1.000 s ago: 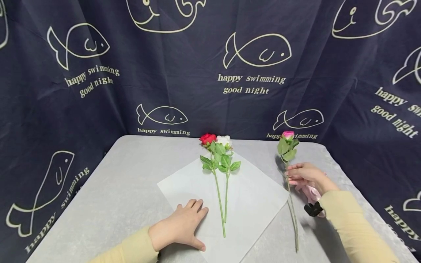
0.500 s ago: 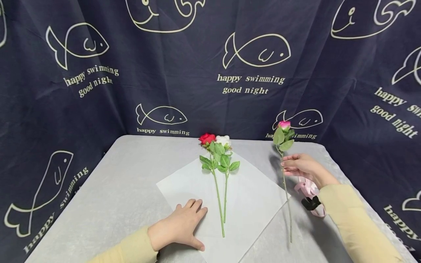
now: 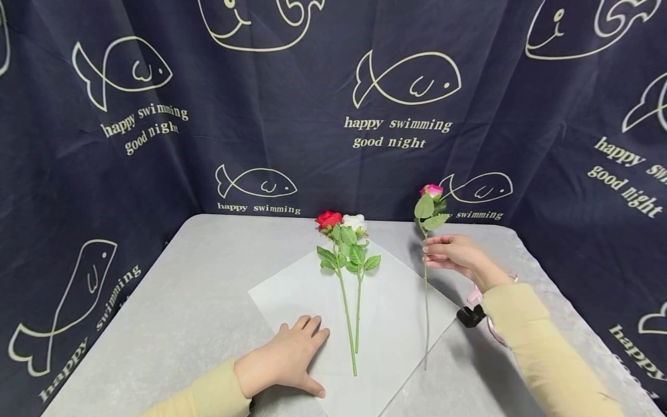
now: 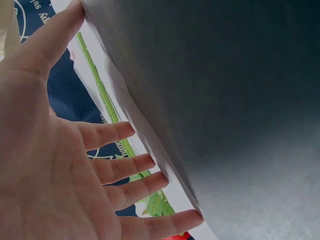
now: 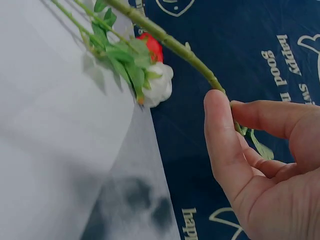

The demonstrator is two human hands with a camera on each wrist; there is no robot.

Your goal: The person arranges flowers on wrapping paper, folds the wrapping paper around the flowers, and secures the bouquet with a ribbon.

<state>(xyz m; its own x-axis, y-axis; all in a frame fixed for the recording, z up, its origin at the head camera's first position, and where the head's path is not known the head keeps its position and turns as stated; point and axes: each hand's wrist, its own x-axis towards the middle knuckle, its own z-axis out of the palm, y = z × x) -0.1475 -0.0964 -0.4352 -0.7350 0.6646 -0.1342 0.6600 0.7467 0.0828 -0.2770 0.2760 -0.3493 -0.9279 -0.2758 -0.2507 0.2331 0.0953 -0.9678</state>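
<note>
My right hand point(image 3: 455, 255) pinches the stem of a pink rose point(image 3: 431, 191) between thumb and fingers, below its leaves. The stem hangs nearly upright over the right corner of a white paper sheet point(image 3: 297, 284). In the right wrist view the green stem point(image 5: 175, 46) runs up from the fingertips. A red rose point(image 3: 329, 220) and a white rose point(image 3: 355, 223) lie side by side on the sheet, stems toward me. My left hand point(image 3: 286, 359) rests with spread fingers on the sheet's left side; the left wrist view shows its fingertips along the paper edge.
A pink ribbon-like bundle point(image 3: 475, 296) lies on the grey tabletop point(image 3: 208, 278) at right, partly hidden by my right forearm, with a black piece point(image 3: 471, 316) beside the sleeve. A dark blue curtain point(image 3: 312, 116) with fish prints rises behind the table's far edge.
My right hand has lifted the pink rose and carried it leftward, from the table right of the sheet to over the sheet's right corner. The left hand stays in place.
</note>
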